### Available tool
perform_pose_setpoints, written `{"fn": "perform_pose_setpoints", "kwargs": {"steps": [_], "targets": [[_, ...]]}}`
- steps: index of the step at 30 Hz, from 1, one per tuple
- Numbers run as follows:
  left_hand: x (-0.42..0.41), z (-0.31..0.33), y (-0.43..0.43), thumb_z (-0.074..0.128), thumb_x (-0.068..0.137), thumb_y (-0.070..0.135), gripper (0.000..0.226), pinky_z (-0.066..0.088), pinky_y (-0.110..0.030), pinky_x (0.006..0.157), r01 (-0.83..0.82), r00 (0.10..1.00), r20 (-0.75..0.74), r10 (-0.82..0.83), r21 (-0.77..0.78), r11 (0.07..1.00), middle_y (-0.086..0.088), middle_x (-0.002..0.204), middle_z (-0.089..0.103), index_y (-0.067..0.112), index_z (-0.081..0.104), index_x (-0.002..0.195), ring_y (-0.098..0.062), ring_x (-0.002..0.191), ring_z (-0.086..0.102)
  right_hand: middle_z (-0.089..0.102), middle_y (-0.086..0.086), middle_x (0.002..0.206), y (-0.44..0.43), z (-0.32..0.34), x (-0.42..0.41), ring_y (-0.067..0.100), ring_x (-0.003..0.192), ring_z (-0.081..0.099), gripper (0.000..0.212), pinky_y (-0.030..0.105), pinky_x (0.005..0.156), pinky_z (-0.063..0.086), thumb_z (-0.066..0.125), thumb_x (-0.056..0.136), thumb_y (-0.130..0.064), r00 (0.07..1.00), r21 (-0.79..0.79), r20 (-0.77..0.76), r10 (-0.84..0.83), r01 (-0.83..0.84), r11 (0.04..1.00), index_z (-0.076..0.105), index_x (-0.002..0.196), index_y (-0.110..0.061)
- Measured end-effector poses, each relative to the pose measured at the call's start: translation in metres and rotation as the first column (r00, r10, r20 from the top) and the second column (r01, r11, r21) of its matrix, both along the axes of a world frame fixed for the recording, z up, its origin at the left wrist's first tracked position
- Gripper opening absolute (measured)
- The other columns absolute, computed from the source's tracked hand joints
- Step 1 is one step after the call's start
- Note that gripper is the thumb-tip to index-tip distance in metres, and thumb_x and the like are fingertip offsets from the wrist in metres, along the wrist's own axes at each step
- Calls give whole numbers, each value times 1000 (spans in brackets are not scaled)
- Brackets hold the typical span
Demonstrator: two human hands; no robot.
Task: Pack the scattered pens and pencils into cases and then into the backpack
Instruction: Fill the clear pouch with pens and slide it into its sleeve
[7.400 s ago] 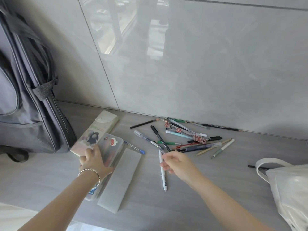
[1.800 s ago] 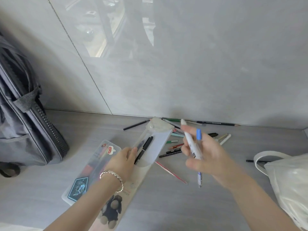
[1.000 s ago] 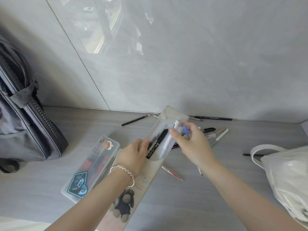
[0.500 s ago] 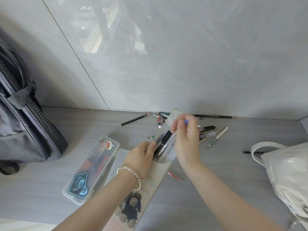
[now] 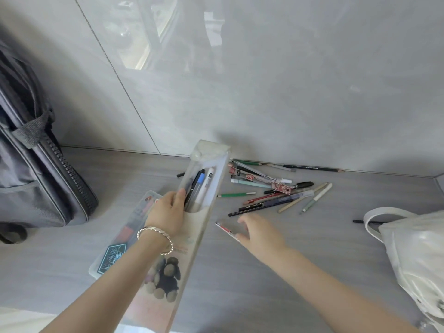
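Backpack point(image 5: 36, 176) noted standing at left against the wall; nothing is seen packed into it, and whether its zip is open cannot be told. Counter point(image 5: 288, 272) carries everything else. White bag point(image 5: 413, 255) sits at the right edge, and one dark pencil is partly hidden behind its handle.

Printed case point(image 5: 165, 280) is held slanted above the counter. Its long axis runs from the near left up toward the wall, and its open mouth and flap point away. About three pens point(image 5: 201, 186) are seen inside it, tips toward the mouth. Clear case point(image 5: 113, 254) lies flat just left of it, on a parallel axis, with contents showing through the lid.

Loose pile point(image 5: 271, 191) of a dozen or so pens and pencils lies near the wall, mostly fanned left to right.

Left hand point(image 5: 168, 215) grips the printed case at mid-length, fingers curled round its edge. Right hand point(image 5: 259, 234) is blurred, fingers spread and holding nothing, just beside a red pen point(image 5: 224, 228) that lies diagonally.

Judgement: packing is early, since most items are unpacked, the cases unclosed and the backpack step untouched.
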State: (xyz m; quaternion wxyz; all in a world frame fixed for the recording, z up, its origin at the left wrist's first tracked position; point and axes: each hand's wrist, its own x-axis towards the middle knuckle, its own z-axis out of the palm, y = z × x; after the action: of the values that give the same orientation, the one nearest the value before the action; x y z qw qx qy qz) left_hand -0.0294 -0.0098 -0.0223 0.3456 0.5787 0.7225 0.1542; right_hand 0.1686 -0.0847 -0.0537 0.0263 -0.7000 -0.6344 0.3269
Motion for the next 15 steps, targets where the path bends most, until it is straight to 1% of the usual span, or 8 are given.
{"fn": "perform_pose_setpoints", "kwargs": {"steps": [1, 3, 5, 6, 9, 11, 13, 15], "targets": [[-2, 0, 0, 32, 96, 41, 39, 31, -30, 65, -3, 1000, -6, 3, -2, 1000, 1, 72, 54, 13, 57, 84, -22, 79, 49, 55, 3, 118, -1, -8, -5, 21, 108, 52, 35, 30, 85, 42, 55, 89, -27, 999, -23, 17, 45, -45, 999, 49, 121, -17], [-3, -1, -1, 32, 96, 41, 41, 30, -30, 58, 5, 1000, -10, -5, -5, 1000, 3, 67, 52, 13, 54, 76, -21, 74, 49, 53, 5, 119, -2, -21, -14, 24, 110, 49, 33, 34, 85, 42, 52, 90, -24, 990, -26, 70, 120, -119, 993, 48, 121, -16], [-2, -1, -3, 33, 96, 40, 42, 29, -28, 54, 24, 1000, -16, -24, -6, 1000, 2, 62, 49, 14, 47, 66, -20, 68, 48, 52, 8, 117, 1, -27, -19, 27, 107, 50, 29, 36, 81, 43, 48, 90, -17, 980, -24, 120, 158, -156, 987, 49, 118, -12], [-1, -2, -4, 33, 96, 39, 42, 29, -27, 53, 35, 999, -18, -35, -8, 999, 2, 60, 47, 13, 46, 66, -18, 63, 47, 52, 10, 116, 2, -28, -19, 29, 104, 51, 27, 36, 77, 42, 47, 89, -15, 977, -33, 126, 169, -166, 986, 49, 116, -10], [3, -3, -6, 32, 96, 41, 42, 29, -26, 50, 54, 998, -28, -54, -26, 998, 2, 58, 45, 11, 46, 69, -12, 55, 44, 51, 12, 110, 5, -26, -10, 33, 92, 56, 23, 33, 66, 36, 45, 89, -18, 985, -31, 87, 148, -146, 989, 49, 109, -8], [6, -4, -5, 32, 96, 42, 42, 29, -25, 49, 59, 998, -35, -60, -30, 998, 2, 59, 46, 12, 48, 71, -10, 55, 44, 56, 11, 102, 8, -19, 6, 32, 86, 58, 11, 32, 63, 34, 44, 88, -20, 993, 43, 78, 88, -91, 995, 47, 95, -13], [9, -4, -2, 31, 95, 43, 42, 29, -25, 50, 65, 997, -41, -66, -35, 997, 2, 61, 48, 12, 51, 75, -8, 57, 45, 63, 8, 93, 15, -12, 28, 31, 80, 61, 5, 30, 58, 34, 44, 86, -22, 981, 129, 180, 67, -91, 987, 45, 88, -17], [11, -4, -1, 31, 95, 43, 42, 29, -25, 50, 71, 997, -35, -73, -41, 997, 2, 61, 48, 12, 50, 74, -9, 57, 45, 66, 6, 91, 26, -9, 49, 29, 77, 64, 13, 29, 56, 37, 44, 88, -20, 952, 162, 302, 50, -103, 981, 51, 98, -17]]}}
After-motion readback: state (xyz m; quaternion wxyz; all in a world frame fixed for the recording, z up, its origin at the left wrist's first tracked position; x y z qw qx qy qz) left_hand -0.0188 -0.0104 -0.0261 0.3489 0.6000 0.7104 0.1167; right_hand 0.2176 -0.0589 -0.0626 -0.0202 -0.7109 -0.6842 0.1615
